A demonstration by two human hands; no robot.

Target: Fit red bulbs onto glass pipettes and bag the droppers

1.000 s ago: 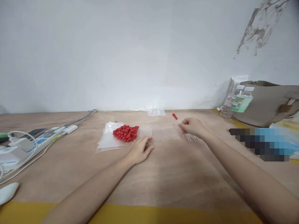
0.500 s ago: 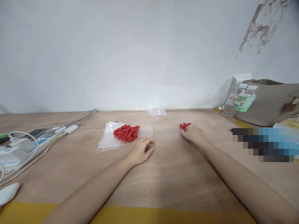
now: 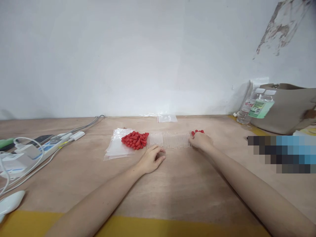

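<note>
Row of thin, clear rods [image 3: 176, 140] on a wooden table [image 3: 187, 184], laid side by side with their ends pointing toward and away from the person. Immediately left of the row, and close against its end, lies a heap of red bulb-shaped pieces [image 3: 135, 140]; its left part overlies a stack of clear plastic bags [image 3: 115, 149]. The left hand [image 3: 151, 160] rests at the near edge of the row, its grip released, the fingers loosely curved and the thumb apart. The right hand [image 3: 201, 141] is at the row's right end, fingers bent inward; whether they grasp a rod or a red piece cannot be told, as the hand hides its own grip. A small group of red pieces [image 3: 197, 132] shows just beyond its knuckles, partly covered by it. Behind the row, near the wall [image 3: 138, 59], lies a flat plastic bag [image 3: 168, 118]. At left, well apart from the hands, is a power strip [image 3: 53, 144] with plugs and cables; at right, two bottles stand beside a grey handbag [image 3: 288, 108].
</note>
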